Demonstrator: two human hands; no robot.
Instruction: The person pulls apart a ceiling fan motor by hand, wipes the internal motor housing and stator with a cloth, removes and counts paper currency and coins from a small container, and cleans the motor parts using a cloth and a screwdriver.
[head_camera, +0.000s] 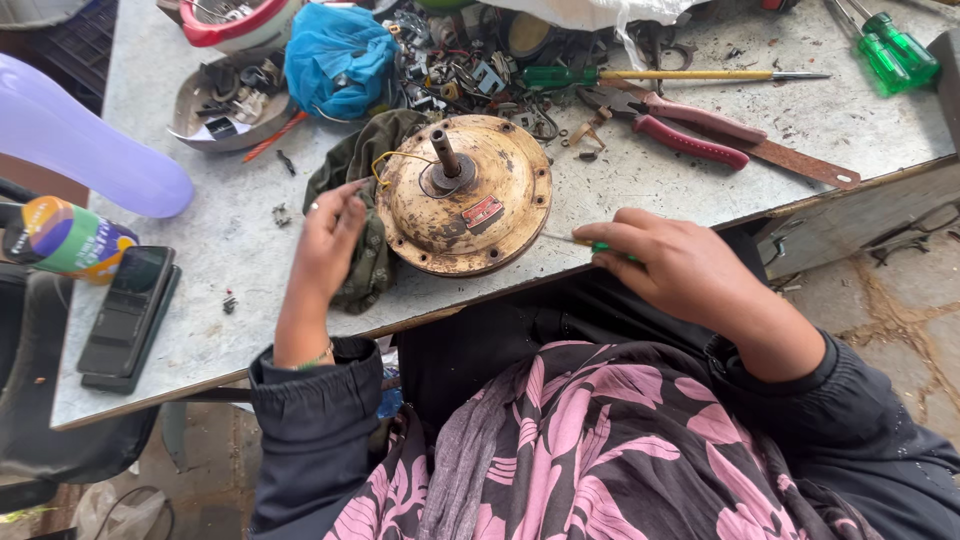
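A round rusty motor housing with a short shaft and a yellow wire lies on the grey worktable, partly on a dark green rag. My left hand rests at the housing's left rim, fingers on the rag, a ring on one finger. My right hand is closed around a small green-handled screwdriver whose thin tip points at the housing's lower right edge.
Red-handled pliers, a long green screwdriver, two more green screwdrivers, a blue bag and bowls of small parts lie at the back. Two phones, a can and a lilac blade lie left.
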